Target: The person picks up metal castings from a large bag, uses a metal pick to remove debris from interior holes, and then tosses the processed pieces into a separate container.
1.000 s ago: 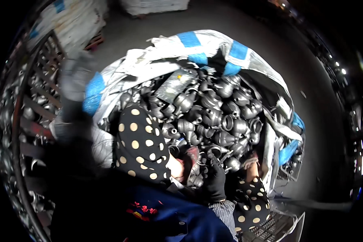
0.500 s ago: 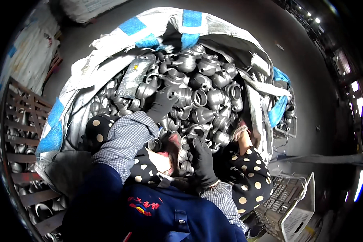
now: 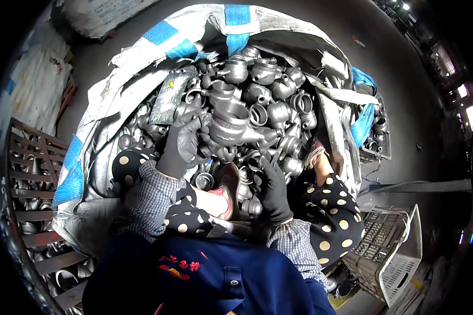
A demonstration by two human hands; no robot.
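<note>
My left hand (image 3: 181,148), in a dark grey glove, is closed on the left side of a grey metal casting (image 3: 229,126). This casting is a round, hollow body with a wide threaded mouth facing up and a spout toward the right. It is held above a heap of similar castings (image 3: 279,113). My right hand (image 3: 274,191), gloved too, is to the right and nearer me, with curled fingers. A thin dark strip shows at its fingertips; I cannot make out what it is. A flat grey metal plate (image 3: 169,100) lies tilted on the heap, beyond my left hand.
A white woven bulk bag (image 3: 102,100) with blue straps surrounds the heap; my feet are inside it. At left stands a rusty slatted metal crate (image 3: 34,216) holding castings. A plastic crate (image 3: 399,262) stands at the lower right, with another crate (image 3: 386,147) of castings beyond it.
My left hand has lifted the casting out of the heap and drawn it nearer. My right hand has moved slightly up and to the right, its fingers more curled. The whole view has shifted a little.
</note>
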